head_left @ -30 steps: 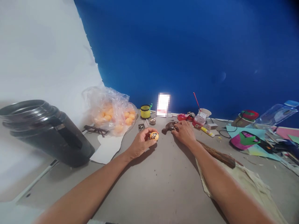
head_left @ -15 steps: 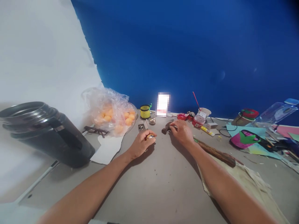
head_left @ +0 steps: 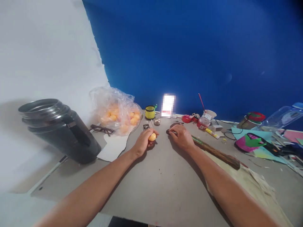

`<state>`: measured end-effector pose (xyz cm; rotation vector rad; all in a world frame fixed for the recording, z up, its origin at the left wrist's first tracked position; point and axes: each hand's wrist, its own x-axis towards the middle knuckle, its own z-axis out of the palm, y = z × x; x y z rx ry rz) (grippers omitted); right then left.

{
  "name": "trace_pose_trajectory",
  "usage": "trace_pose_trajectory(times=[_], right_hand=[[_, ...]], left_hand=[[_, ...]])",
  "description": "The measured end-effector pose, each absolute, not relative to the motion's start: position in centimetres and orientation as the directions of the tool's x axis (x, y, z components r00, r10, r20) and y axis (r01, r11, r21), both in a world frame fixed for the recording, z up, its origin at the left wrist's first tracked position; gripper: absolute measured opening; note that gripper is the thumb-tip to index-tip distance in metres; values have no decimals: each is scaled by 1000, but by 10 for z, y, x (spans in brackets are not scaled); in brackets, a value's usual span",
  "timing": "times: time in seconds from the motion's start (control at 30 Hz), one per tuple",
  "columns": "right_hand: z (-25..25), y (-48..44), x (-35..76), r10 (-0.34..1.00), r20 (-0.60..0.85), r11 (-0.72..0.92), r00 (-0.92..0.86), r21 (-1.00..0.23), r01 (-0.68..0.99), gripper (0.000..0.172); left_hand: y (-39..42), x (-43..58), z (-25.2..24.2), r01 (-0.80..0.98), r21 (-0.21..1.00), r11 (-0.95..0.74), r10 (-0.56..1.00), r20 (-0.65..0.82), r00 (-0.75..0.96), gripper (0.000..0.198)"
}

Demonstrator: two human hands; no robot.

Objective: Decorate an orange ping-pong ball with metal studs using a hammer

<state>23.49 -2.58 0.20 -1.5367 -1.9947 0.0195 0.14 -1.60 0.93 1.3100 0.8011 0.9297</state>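
My left hand [head_left: 142,142] is closed around an orange ball [head_left: 152,136] that looks like a ping-pong ball, its plain side showing. Just beyond that hand lies a small dark box [head_left: 146,126] with shiny metal bits inside, partly hidden by the fingers. A round silvery piece [head_left: 157,121] rests near the box. My right hand [head_left: 181,135] is closed over the head end of a hammer that lies on the table. The hammer's wooden handle [head_left: 216,153] runs out from under the hand to the right, and the fingers cover much of its head.
Clear plastic bags of orange balls [head_left: 113,115], glasses [head_left: 103,129] and a large dark flask [head_left: 61,132] stand left. A yellow container [head_left: 150,112] is at the back. Right are a paper cup [head_left: 209,115], a glue tube [head_left: 211,133], a cloth [head_left: 236,179] and coloured paper [head_left: 251,132].
The ball has turned in my left hand: silvery bits showed on it before, plain orange now. My right hand has settled lower over the hammer head. The view has shifted slightly.
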Motion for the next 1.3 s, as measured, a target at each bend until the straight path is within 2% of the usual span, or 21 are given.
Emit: trace_pose_trajectory(times=[0.1, 0.23, 0.4, 0.6, 0.77, 0.93, 1.1, 1.3], right_hand=[[5, -32, 226, 818, 535, 450, -209, -371, 812, 16], [8, -44, 205, 738, 589, 602, -330, -354, 715, 33], [6, -49, 189, 762, 575, 598, -298, -449, 664, 25], [6, -46, 194, 785, 570, 600, -241, -606, 522, 32], [13, -48, 194, 797, 556, 596, -238, -655, 465, 28], [13, -48, 193, 768, 593, 626, -243, -613, 482, 16], [10, -48, 193, 753, 592, 635, -286, -541, 552, 13], [8, -50, 191, 716, 572, 675, -400, -420, 607, 16]], left_hand=[[-16, 5, 10, -248, 949, 193, 888, -62, 455, 33], [-19, 9, 8, -288, 934, 212, 880, -54, 472, 48], [-20, 10, 6, -284, 937, 203, 876, -44, 480, 57], [-19, 6, 15, -370, 886, 280, 832, -31, 555, 51], [-18, 3, 18, -346, 894, 284, 812, -32, 583, 50], [-17, 1, 17, -270, 929, 254, 797, -43, 602, 52], [-17, 2, 15, -245, 942, 231, 791, -35, 610, 57], [-24, 6, 17, -75, 997, 21, 814, 26, 581, 50]])
